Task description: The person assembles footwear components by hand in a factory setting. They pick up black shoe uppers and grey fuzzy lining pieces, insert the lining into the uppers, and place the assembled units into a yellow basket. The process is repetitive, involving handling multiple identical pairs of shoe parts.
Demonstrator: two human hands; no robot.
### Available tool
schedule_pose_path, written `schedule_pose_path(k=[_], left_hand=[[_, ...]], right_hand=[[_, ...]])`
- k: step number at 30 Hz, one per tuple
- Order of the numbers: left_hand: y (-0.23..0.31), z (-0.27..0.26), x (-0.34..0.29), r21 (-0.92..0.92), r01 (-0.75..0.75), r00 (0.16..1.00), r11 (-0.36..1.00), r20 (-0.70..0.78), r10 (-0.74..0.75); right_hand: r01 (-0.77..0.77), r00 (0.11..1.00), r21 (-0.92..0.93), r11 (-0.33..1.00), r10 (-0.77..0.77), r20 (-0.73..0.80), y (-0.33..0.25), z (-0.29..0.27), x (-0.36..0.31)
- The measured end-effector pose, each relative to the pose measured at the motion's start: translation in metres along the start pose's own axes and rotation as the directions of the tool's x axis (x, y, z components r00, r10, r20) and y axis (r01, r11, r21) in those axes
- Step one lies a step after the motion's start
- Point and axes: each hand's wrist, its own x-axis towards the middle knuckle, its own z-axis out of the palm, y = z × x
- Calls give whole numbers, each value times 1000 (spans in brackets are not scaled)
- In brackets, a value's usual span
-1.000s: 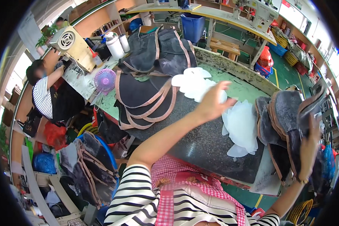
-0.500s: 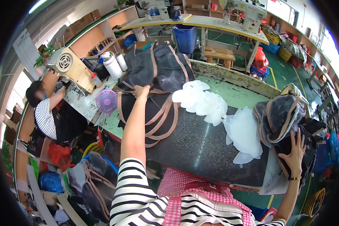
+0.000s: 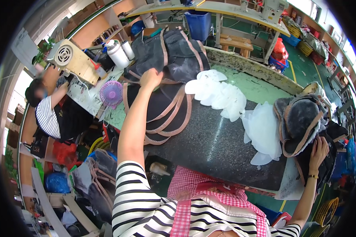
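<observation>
At the far left of the table, my left hand point(image 3: 151, 79) reaches in with its fingers closed at the edge of a dark fabric piece point(image 3: 156, 100) with tan edging, one of several overlapping there. Behind it lies a heap of similar dark fabric point(image 3: 182, 53) with tan strips. At the right, my right hand point(image 3: 319, 152) has its fingers bent together on black fabric point(image 3: 326, 158); its fingertips are partly hidden. Just beyond that hand is a pile of grey fuzzy pieces point(image 3: 302, 120) with tan edging. Thin white curved sheets point(image 3: 263, 128) fan out between the hands.
The dark speckled slab point(image 3: 201, 146) covers the table's near part. A purple fan point(image 3: 111, 94), a white flask point(image 3: 117, 54) and a beige machine point(image 3: 73, 61) stand at left. Another person point(image 3: 47, 114) sits there. A blue bin point(image 3: 198, 25) is behind the table.
My right hand has gone from spread flat on the black fabric to bent fingers at it. My left hand stays by the dark pieces, its fingers closed. The whole view has shifted slightly.
</observation>
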Motion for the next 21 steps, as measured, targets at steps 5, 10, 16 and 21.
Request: schedule_pose_path(k=[5, 10, 16, 21], left_hand=[[-19, -18, -50, 364, -44, 879, 931, 457, -137], [31, -12, -123, 450, -76, 973, 890, 229, -33], [22, 13, -166, 527, -134, 949, 839, -174, 261], [35, -12, -141, 290, -107, 989, 951, -65, 131]], right_hand=[[46, 960, 162, 986, -89, 265, -45, -29, -6], [32, 975, 95, 995, -52, 216, -52, -24, -14], [-43, 996, 367, 929, 11, 87, -44, -26, 4], [31, 997, 439, 898, -61, 54, 12, -54, 79]])
